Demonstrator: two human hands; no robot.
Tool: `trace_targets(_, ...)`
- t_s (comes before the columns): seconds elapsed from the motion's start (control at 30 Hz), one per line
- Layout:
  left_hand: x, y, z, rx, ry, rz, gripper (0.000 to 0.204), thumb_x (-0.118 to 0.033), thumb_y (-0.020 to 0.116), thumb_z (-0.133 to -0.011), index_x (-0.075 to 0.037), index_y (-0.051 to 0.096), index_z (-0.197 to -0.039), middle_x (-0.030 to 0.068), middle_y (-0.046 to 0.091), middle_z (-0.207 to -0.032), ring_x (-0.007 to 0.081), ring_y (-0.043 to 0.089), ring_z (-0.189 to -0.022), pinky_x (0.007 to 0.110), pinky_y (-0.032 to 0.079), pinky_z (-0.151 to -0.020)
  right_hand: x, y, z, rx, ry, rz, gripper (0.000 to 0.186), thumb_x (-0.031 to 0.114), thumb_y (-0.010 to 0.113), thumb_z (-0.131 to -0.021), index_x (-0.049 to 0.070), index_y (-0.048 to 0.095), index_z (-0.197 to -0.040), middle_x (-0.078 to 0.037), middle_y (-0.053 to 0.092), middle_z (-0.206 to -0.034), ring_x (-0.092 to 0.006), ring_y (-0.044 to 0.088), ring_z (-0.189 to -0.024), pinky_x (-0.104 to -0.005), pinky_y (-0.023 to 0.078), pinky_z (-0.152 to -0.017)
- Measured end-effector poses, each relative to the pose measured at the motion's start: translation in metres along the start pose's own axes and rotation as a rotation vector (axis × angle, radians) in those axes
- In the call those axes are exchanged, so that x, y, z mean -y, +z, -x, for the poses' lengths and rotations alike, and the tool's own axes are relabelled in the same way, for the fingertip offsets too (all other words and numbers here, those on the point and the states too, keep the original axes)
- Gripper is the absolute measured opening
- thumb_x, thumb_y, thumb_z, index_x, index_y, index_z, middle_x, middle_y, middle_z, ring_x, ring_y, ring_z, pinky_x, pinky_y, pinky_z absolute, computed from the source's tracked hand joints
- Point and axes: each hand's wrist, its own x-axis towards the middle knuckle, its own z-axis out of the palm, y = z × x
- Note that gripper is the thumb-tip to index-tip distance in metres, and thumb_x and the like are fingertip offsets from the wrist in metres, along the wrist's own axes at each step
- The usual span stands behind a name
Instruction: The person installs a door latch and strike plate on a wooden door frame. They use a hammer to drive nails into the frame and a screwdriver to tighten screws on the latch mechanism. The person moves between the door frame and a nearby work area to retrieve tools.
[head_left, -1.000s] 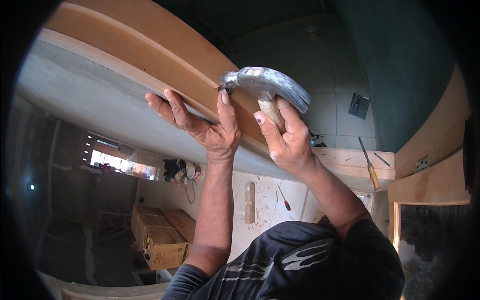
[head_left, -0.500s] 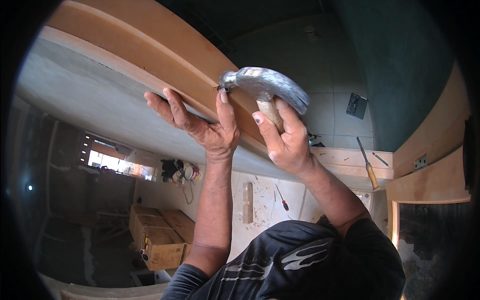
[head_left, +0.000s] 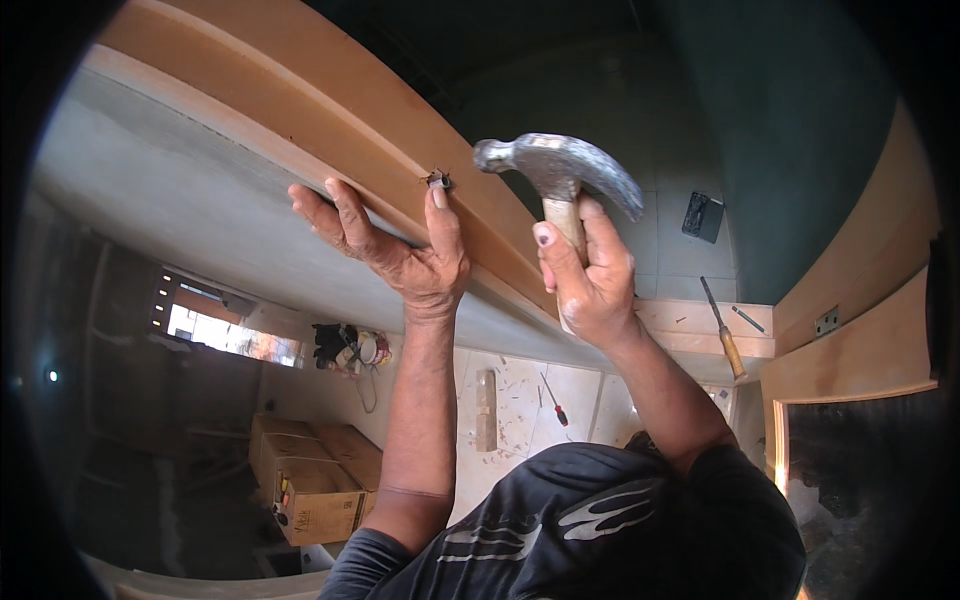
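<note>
My left hand [head_left: 385, 250] is open along the wooden frame [head_left: 270, 80], fingers spread, thumb tip pressed at a small metal fitting [head_left: 439, 180] on its stepped face. My right hand [head_left: 592, 285] is closed round the light wooden handle of a claw hammer [head_left: 560, 160]. The hammer's steel head is just right of the fitting, apart from it. What the fitting consists of is too small to make out.
A wood-handled chisel [head_left: 730, 350] and pencil [head_left: 747, 318] lie on a plank [head_left: 660, 312] at right. Below are a screwdriver [head_left: 557, 405], wood block [head_left: 486, 410] and shavings on tiles, and cardboard boxes [head_left: 310, 500]. A dark object [head_left: 702, 215] lies on the far floor.
The hammer in my right hand has moved right, away from the fitting, uncovering it. My left hand has stayed nearly in place, with its thumb at the fitting.
</note>
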Motion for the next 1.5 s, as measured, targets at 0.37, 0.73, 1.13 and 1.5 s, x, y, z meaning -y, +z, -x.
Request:
trace_targets(0.37,-0.005,0.002,0.002,-0.021,-0.075,0.0,0.091,-0.015,0.069,-0.091,-0.022,0.016,-0.164,0.0129,0.004,-0.168,0.0287,-0.004,-0.159,0.053,0.009,-0.129,0.012,-0.054,0.045,-0.077,0.268,-0.056,0.035,0.012,0.058,-0.105,-0.001,0.052,-0.137,0.002,0.055,-0.079,-0.0016,0.047,-0.059,-0.0199,0.039,-0.05)
trace_targets(0.73,-0.01,-0.005,-0.003,-0.048,-0.102,-0.041,0.068,-0.038,0.055,-0.103,-0.024,0.026,-0.163,0.0119,0.01,-0.171,0.0352,0.003,-0.158,0.06,-0.002,-0.124,0.023,-0.107,0.091,-0.2,0.384,0.089,0.031,0.015,0.057,-0.104,0.001,0.055,-0.132,-0.002,0.056,-0.077,-0.0065,0.051,-0.054,-0.0219,0.043,-0.044)
trace_targets(1.13,-0.058,-0.131,0.137,0.387,-0.429,0.501,0.028,-0.005,0.064,-0.098,-0.001,0.067,-0.126,0.0169,0.07,-0.114,0.0228,0.069,-0.095,0.034,0.056,-0.082,0.038,-0.173,0.126,-0.344,0.41,0.237,0.042,0.004,0.055,-0.1,-0.001,0.053,-0.142,-0.007,0.06,-0.083,-0.0116,0.059,-0.061,-0.0251,0.053,-0.051)
trace_targets(1.5,-0.143,-0.036,0.279,1.042,-0.535,0.772,0.03,-0.023,0.072,-0.094,-0.002,0.072,-0.116,0.018,0.073,-0.109,0.0333,0.071,-0.09,0.038,0.057,-0.082,0.038,-0.176,0.215,-0.458,0.7,0.359,0.036,0.003,0.058,-0.095,0.001,0.062,-0.131,-0.002,0.056,-0.073,-0.01,0.053,-0.052,-0.0267,0.045,-0.042)
